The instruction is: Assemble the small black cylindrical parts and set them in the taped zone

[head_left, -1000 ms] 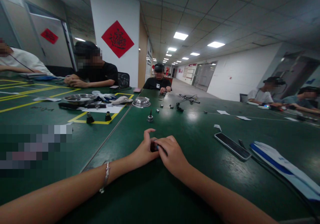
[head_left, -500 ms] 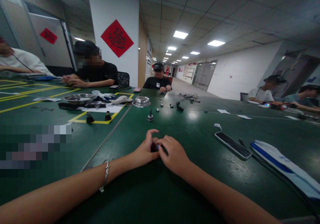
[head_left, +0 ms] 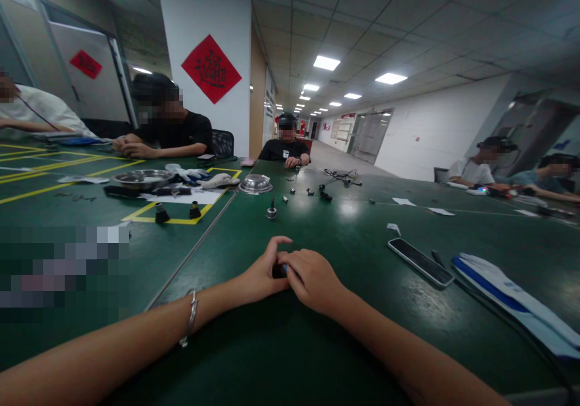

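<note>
Just over the green table (head_left: 254,345), my left hand (head_left: 261,278) and my right hand (head_left: 313,278) meet in the middle of the view. Between their fingers sits a small dark thing with a bit of blue (head_left: 284,267); the fingers cover most of it, so its kind does not show. The left index finger arches above it, with the thumb below. My right fingers are bent closely around its near side. Beyond the hands stands a small metal part with a thin upright stem (head_left: 271,209). Two black cone-shaped parts (head_left: 161,214) stand farther left.
A phone (head_left: 420,263) and a blue-and-white packet (head_left: 502,297) lie to the right. Farther back are an upturned metal bowl (head_left: 255,183), a metal dish (head_left: 142,179), gloves (head_left: 220,180), several small parts and a black cable (head_left: 342,177). Other people sit around the table.
The right fingers have shifted slightly over the small thing, and the left index finger has moved a little. Both hands stay together in about the same place.
</note>
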Demonstrator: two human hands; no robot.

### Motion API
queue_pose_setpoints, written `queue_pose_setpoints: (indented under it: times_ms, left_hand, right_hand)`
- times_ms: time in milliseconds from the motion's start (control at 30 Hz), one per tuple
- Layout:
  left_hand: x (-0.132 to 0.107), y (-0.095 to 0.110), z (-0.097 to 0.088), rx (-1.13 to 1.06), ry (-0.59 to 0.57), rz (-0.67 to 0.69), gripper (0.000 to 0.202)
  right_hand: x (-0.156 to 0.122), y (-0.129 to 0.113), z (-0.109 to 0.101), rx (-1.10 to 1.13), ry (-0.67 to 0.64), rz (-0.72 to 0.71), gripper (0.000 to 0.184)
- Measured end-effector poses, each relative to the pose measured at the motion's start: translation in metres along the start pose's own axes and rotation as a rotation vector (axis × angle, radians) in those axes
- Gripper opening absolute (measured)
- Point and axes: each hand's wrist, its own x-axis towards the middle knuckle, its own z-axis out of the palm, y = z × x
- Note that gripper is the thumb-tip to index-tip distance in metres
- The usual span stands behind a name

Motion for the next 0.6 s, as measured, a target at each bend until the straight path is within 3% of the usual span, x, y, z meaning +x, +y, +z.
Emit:
queue_pose_setpoints:
  times_ms: [167,400,600]
  left_hand:
    - [0.0014,-0.0048,-0.0012,-0.037,-0.036,0.032,0.065]
    - [-0.0005,-0.0028,-0.0037,0.016,-0.052,-0.005,0.069]
    - [0.0005,-0.005,-0.0017,-0.041,-0.059,0.013,0.069]
  right_hand:
    - [-0.0008,-0.0014,0.0012,-0.005,0.044,0.04,0.019]
    - [-0.0014,-0.0016,-0.0068,0.019,0.014,-0.097,0.022]
    - [-0.0013,-0.0003,-0.0018,-0.014,0.039,-0.009,0.012]
